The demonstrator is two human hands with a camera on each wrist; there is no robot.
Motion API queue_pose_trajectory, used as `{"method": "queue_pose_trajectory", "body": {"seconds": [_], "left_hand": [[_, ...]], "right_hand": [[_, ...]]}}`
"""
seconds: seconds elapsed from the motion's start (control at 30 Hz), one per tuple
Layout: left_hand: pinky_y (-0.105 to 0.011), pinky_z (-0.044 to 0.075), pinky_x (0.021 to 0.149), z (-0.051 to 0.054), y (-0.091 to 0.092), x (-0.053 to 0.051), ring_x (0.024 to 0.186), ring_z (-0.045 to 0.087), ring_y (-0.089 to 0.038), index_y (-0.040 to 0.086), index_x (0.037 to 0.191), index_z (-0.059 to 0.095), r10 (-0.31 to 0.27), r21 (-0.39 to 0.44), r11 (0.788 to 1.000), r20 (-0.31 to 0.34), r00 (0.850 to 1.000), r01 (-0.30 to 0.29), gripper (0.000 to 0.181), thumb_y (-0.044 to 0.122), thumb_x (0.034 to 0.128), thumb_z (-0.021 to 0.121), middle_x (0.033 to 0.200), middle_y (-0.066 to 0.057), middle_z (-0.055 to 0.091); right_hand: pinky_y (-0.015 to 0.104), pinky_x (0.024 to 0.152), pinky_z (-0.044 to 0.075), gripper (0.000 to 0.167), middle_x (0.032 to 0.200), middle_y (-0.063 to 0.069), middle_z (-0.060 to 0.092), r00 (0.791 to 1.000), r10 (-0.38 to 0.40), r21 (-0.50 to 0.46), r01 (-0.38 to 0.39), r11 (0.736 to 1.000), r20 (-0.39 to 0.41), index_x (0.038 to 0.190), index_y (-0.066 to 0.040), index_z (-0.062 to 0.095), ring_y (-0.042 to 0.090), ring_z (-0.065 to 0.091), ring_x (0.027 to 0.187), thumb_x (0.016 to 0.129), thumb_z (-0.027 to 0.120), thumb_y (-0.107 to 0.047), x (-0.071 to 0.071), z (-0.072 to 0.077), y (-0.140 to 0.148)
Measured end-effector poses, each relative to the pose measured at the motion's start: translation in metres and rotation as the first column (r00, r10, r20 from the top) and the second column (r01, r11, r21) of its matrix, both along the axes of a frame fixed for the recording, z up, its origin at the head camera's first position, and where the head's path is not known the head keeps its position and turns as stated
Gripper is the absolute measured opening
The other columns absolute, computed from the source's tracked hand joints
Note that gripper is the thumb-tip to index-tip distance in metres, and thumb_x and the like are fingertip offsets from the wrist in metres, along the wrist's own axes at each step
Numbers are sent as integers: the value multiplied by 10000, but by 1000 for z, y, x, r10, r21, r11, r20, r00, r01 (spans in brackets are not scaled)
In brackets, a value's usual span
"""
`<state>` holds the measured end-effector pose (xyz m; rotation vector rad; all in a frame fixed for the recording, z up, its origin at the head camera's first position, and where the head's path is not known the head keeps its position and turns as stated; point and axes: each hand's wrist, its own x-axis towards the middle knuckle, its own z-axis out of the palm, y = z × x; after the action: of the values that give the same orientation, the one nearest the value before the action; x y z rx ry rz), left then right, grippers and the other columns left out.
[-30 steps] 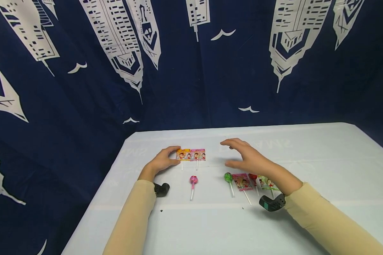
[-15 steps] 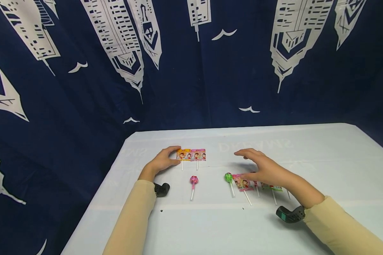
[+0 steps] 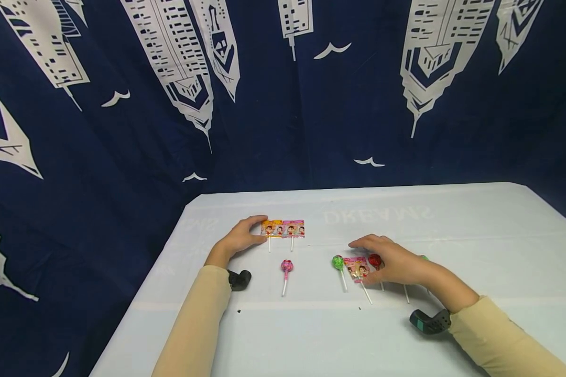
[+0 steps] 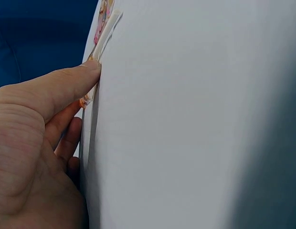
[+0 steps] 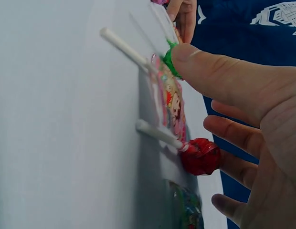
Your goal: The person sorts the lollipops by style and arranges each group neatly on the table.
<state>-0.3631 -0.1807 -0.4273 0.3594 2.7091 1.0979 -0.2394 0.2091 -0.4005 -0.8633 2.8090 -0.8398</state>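
My left hand point(image 3: 240, 235) pinches the left end of a flat orange-wrapped lollipop point(image 3: 274, 228), index finger at its top edge and thumb point(image 4: 74, 81) at its lower edge. A flat pink-wrapped lollipop point(image 3: 293, 229) lies against it on the right. My right hand point(image 3: 398, 262) hovers with spread fingers over a second flat pink-wrapped lollipop point(image 3: 356, 268) and a red ball lollipop point(image 5: 201, 156). To their left lies a green ball lollipop point(image 3: 338, 262). A flat green-wrapped lollipop point(image 5: 188, 210) is mostly hidden under the right hand in the head view.
One pink ball lollipop point(image 3: 286, 266) lies by itself mid-table. Another green ball point(image 3: 423, 257) peeks out behind the right wrist. Small dark specks point(image 3: 239, 311) dot the white table point(image 3: 311, 340). A navy cloth point(image 3: 283, 120) with white buildings hangs behind the far edge.
My right hand has moved right and toward me, down to the lollipops on the right. My left hand and the lollipops have stayed put.
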Motion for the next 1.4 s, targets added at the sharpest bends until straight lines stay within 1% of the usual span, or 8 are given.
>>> {"method": "queue_pose_trajectory", "body": {"seconds": [0.13,0.3,0.43,0.57,0.7,0.9,1.2,1.4], "left_hand": [[-510,183,1258,0,0,0,1536,252,-298,196,1497,464,0,3,1000,-3,1000,0,651,172,902,728,1607,-69,380],[-506,188,1257,-1,0,0,1535,256,-296,198,1496,466,4,5,1000,-2,1000,-4,650,172,903,730,1605,-69,384],[-504,187,1258,-1,0,0,1536,253,-296,196,1496,464,5,10,1000,2,1000,-5,649,168,904,729,1607,-71,380],[-506,184,1258,-1,0,0,1536,252,-297,195,1494,468,9,10,1000,1,1000,-9,649,166,902,731,1606,-71,381],[-516,182,1256,-2,0,-1,1535,253,-299,197,1491,472,13,6,1000,1,1000,-13,649,166,898,733,1605,-69,383],[-514,183,1256,-2,1,-1,1536,252,-299,194,1489,474,11,5,1000,-4,1000,-11,648,163,897,735,1606,-70,384],[-507,187,1257,-2,1,0,1534,258,-296,193,1487,476,9,3,1000,-11,1000,-9,649,165,894,737,1603,-69,388],[-508,192,1256,-1,1,-1,1532,261,-301,187,1491,470,4,-12,1000,-19,1000,-4,644,167,901,727,1603,-76,387]], "right_hand": [[460,1021,466,766,1402,51,561,1000,23,31,-23,999,-1,1418,-112,533,261,503,1236,758,861,-321,0,-3,1],[439,997,466,751,1366,39,582,999,38,57,-37,998,-22,1403,-97,550,252,508,1205,752,866,-294,0,-6,0],[419,981,474,740,1337,37,595,998,45,61,-42,997,-34,1392,-99,566,243,506,1183,750,870,-305,-1,-5,-2],[392,973,477,722,1322,22,596,998,52,65,-51,997,-23,1387,-113,572,221,494,1168,753,868,-293,-2,-5,-2],[385,964,477,701,1310,18,592,998,61,73,-60,996,-20,1378,-116,580,204,486,1152,755,866,-261,-3,-5,-2],[391,950,471,651,1271,2,589,998,66,85,-64,994,-17,1349,-140,609,203,480,1143,758,857,-256,-4,-6,-2],[374,942,452,610,1239,-20,589,998,58,63,-58,996,-3,1314,-163,626,197,470,1145,749,845,-226,-4,-8,-1],[353,931,444,602,1227,-28,588,998,61,47,-60,997,-19,1305,-166,626,188,466,1136,744,837,-217,-3,-9,0]]}}
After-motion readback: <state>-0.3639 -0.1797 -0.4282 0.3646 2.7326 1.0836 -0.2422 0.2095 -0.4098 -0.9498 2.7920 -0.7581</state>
